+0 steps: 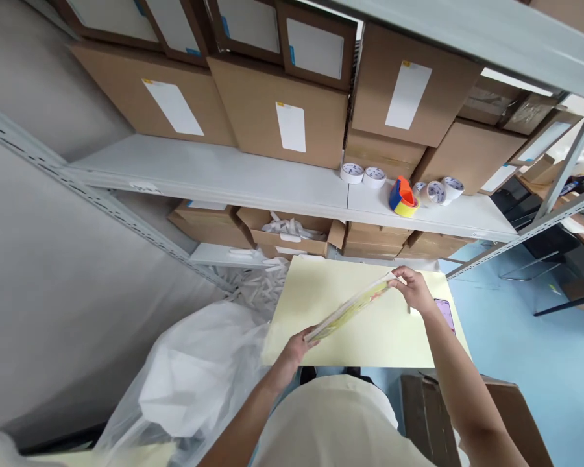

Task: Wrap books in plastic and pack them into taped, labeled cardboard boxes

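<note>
A long, thin flat packet (349, 310) with a white edge and yellow-green and reddish colour on its face slants over the pale yellow table (331, 279). Its exact kind cannot be told at this angle. My left hand (298, 345) pinches the near-left end. At the far-right end, the fingers of my right hand (413, 289) are closed on its corner. A phone (444, 314) with a lit purplish screen lies on the table, partly behind my right forearm. Beside my right wrist shows a small white piece (413, 311).
Above the table, a grey shelf (214, 172) carries cardboard boxes (282, 110), tape rolls (352, 172) and a tape dispenser (403, 196). An open box (292, 237) of white strips is below. A white plastic bag (194, 370) bulges at the left, a brown carton (423, 415) at lower right.
</note>
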{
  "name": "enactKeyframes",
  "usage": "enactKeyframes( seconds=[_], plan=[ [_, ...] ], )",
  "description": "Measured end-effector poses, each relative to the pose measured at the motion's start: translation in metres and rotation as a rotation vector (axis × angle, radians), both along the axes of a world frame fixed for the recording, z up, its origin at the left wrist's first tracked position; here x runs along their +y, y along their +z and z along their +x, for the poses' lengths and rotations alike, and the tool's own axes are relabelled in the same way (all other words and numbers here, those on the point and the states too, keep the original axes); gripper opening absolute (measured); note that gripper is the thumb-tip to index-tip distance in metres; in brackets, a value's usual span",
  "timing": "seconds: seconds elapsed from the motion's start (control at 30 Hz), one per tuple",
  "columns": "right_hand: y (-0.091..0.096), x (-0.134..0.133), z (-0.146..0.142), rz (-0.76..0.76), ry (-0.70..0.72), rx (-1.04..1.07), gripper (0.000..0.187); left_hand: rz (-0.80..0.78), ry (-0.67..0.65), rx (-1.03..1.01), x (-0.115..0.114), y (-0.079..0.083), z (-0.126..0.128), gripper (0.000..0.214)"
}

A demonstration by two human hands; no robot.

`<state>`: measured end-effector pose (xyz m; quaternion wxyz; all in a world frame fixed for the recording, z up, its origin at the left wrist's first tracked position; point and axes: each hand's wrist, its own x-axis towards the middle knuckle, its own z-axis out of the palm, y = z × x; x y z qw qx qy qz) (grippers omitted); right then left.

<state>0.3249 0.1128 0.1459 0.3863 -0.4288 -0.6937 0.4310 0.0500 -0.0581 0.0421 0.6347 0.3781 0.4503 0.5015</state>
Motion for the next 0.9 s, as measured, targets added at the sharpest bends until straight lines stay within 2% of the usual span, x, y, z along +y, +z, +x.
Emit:
enactKeyframes(
  seconds=[0.13, 0.27, 0.37, 0.5, 0.6, 0.73, 0.9],
  plan=[
    [-0.003, 0.012, 0.000, -0.129, 0.049, 0.076, 0.034, -0.053, 0.230, 0.231, 0.013, 0.016, 0.013, 0.050],
    [-0.008, 0.019, 0.008, -0.278, 0.089, 0.122, 0.046, -0.183, 0.402, 0.082, 0.019, 0.016, 0.029, 0.057],
    [-0.017, 0.019, 0.024, -0.357, 0.114, 0.088, 0.044, -0.256, 0.460, -0.031, 0.017, 0.012, 0.038, 0.063],
    [-0.030, 0.014, 0.038, -0.404, -0.029, 0.235, 0.048, -0.246, 0.410, -0.085, 0.019, 0.013, 0.048, 0.059],
    [-0.033, 0.013, 0.042, -0.393, -0.143, 0.275, 0.053, -0.210, 0.372, -0.029, 0.024, 0.016, 0.051, 0.055],
    [-0.032, 0.015, 0.049, -0.383, -0.197, 0.258, 0.058, -0.237, 0.317, 0.124, 0.028, 0.015, 0.047, 0.058],
    [-0.036, 0.013, 0.055, -0.399, -0.257, 0.272, 0.060, -0.263, 0.266, 0.188, 0.030, 0.007, 0.045, 0.066]
  ],
)
